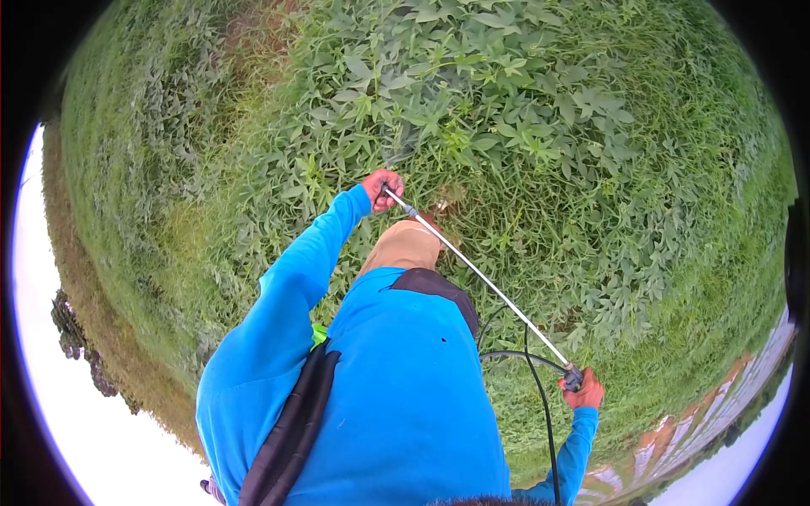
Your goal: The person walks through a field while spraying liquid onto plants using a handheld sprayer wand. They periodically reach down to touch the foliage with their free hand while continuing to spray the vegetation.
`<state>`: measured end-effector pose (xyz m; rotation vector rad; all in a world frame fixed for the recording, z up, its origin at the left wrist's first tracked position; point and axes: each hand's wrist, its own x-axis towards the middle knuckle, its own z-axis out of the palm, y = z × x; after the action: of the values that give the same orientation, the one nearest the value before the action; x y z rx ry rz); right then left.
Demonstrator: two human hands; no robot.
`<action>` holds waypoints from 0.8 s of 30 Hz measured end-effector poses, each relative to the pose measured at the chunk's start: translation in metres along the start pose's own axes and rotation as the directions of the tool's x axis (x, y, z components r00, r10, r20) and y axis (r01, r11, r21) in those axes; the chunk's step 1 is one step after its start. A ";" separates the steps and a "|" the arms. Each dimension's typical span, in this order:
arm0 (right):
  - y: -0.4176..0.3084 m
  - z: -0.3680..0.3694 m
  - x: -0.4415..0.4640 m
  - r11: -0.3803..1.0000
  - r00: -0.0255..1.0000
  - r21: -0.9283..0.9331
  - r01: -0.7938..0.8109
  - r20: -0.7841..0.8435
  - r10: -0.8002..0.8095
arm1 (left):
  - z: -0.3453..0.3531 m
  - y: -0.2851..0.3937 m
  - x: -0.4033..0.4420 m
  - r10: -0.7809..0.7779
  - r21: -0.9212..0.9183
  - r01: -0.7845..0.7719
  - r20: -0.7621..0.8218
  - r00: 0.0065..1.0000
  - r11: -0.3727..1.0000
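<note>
My right hand is wrapped around the dark trigger handle of a sprayer wand, low on the right. A thin silver sprayer wand runs from that handle up and left across the front of my body. At its far end, my left hand is closed around the dark tip, with the fingers partly hiding it. A black hose hangs near the handle and passes down beside my torso. Just beyond the left hand, a faint whitish haze shows over the leaves.
Dense green leafy plants and long grass surround me. One leg in tan trousers stands among the growth. A black padded strap crosses my left side. Pale strips of ground lie at the lower right; trees stand far left.
</note>
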<state>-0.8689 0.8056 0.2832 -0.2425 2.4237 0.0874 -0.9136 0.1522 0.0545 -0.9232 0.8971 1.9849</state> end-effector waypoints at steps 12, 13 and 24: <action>-0.006 -0.005 -0.008 0.997 0.996 0.000 -0.074 0.047 0.074 | 0.013 0.003 0.003 -0.010 0.039 0.011 -0.034 0.999 0.999; -0.007 -0.005 -0.009 0.997 0.996 0.002 -0.075 0.044 0.075 | 0.016 0.004 0.002 -0.014 0.044 0.016 -0.046 0.999 0.999; -0.080 0.000 0.034 0.984 0.974 0.141 0.107 -0.213 -0.075 | 0.003 0.001 -0.044 0.193 -0.280 -0.276 -0.289 0.938 0.920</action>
<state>-0.8786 0.7217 0.2612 -0.3063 2.6056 -0.1718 -0.8953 0.1397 0.0921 -1.3330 0.8772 2.2996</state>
